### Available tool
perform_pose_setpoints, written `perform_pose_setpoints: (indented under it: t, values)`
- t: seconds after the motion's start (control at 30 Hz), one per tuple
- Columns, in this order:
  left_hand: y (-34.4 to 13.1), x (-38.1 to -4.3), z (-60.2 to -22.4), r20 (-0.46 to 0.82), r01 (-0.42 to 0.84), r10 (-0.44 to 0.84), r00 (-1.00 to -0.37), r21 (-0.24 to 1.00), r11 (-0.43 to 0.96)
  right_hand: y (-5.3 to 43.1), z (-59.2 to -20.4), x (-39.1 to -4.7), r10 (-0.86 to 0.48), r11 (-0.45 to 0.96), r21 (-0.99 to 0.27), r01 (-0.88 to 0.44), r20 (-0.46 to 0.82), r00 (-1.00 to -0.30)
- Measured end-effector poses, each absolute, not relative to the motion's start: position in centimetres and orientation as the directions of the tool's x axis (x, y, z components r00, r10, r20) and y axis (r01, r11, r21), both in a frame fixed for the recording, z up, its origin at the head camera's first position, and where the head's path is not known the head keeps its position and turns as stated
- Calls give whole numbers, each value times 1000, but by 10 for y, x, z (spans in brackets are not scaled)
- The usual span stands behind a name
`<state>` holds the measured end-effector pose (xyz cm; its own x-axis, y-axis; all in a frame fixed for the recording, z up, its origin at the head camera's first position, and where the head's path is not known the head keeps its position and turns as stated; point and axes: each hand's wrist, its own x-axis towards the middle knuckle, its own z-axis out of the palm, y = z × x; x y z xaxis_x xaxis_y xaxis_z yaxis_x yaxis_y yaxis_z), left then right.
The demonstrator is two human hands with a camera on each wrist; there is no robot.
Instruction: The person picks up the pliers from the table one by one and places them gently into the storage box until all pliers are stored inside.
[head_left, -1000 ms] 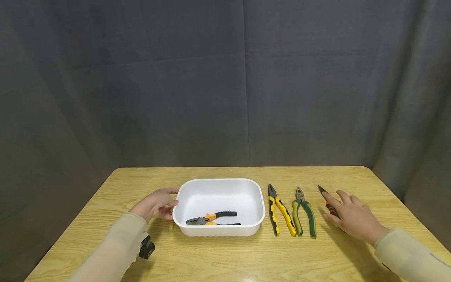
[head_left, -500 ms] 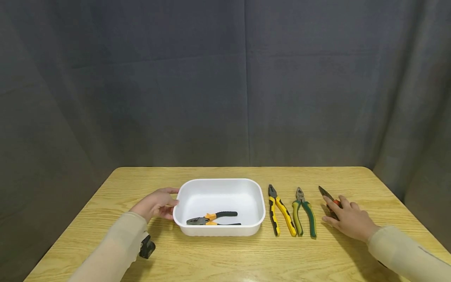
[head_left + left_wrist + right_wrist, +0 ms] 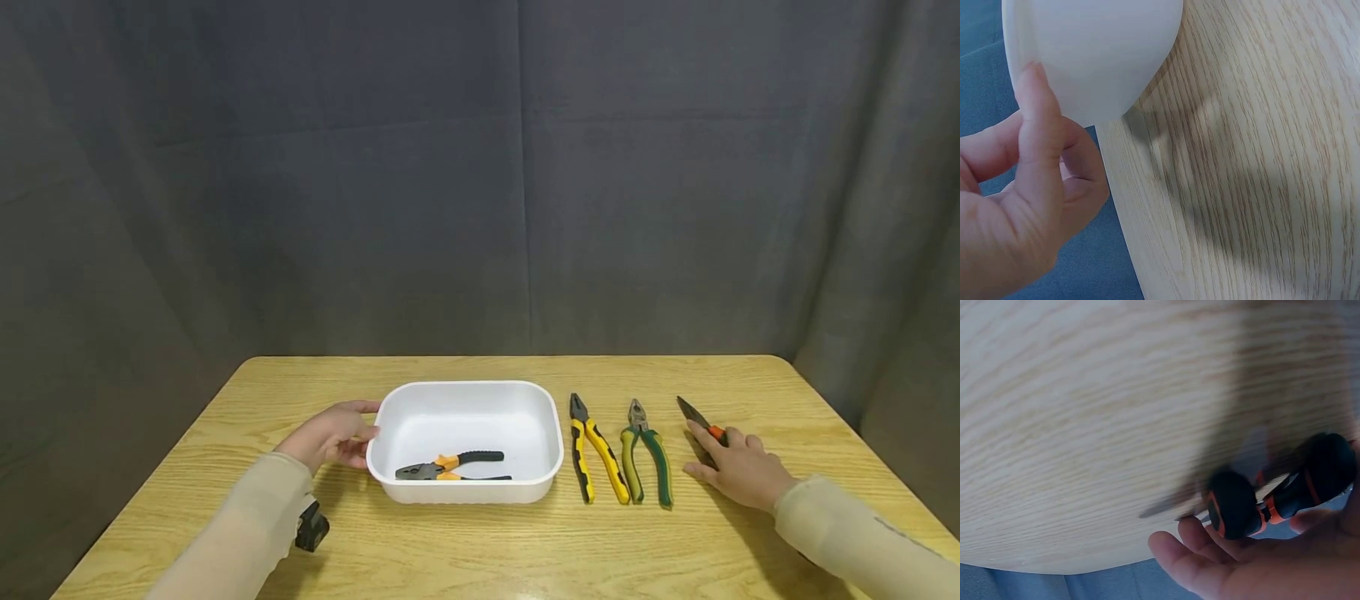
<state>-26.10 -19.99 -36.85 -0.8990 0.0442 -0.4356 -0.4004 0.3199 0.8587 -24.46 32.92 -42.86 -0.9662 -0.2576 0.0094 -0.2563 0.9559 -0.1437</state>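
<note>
A white plastic tray (image 3: pixel 480 492) stands mid-table, with orange-and-black-handled pliers (image 3: pixel 450 467) lying inside. My left hand (image 3: pixel 333 433) grips the tray's left side. Its thumb (image 3: pixel 1038 119) lies against the outer wall near the rim, and the other fingers are bent. At the right, my right hand (image 3: pixel 750 475) is spread over black-and-orange-handled pliers (image 3: pixel 693 412), whose dark pointed nose faces away from me. Close up, its fingertips (image 3: pixel 1194 534) reach beside one handle, while the palm covers part of the tool in the head view.
Between the tray and my right hand lie yellow-and-black combination pliers (image 3: pixel 597 450) and green-handled pliers (image 3: pixel 647 450), both with noses pointing away. They rest on a wooden table (image 3: pixel 480 550), and a dark grey curtain (image 3: pixel 480 183) hangs behind its far edge.
My right hand has lowered and shifted slightly left over the pliers, its fingers drawing a little closer together. The left hand and the tray have stayed put.
</note>
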Motion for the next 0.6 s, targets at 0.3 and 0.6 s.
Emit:
perform_pose_setpoints:
  t: [0.3, 0.6]
  values:
    - [-200, -260, -366, -434, -397, 35, -900, 852, 340, 329, -429, -246, -252, 957, -146, -252, 22, -968]
    - [-200, -261, -367, -438, -404, 33, -898, 854, 327, 331, -428, -248, -270, 946, -180, -269, 19, -963]
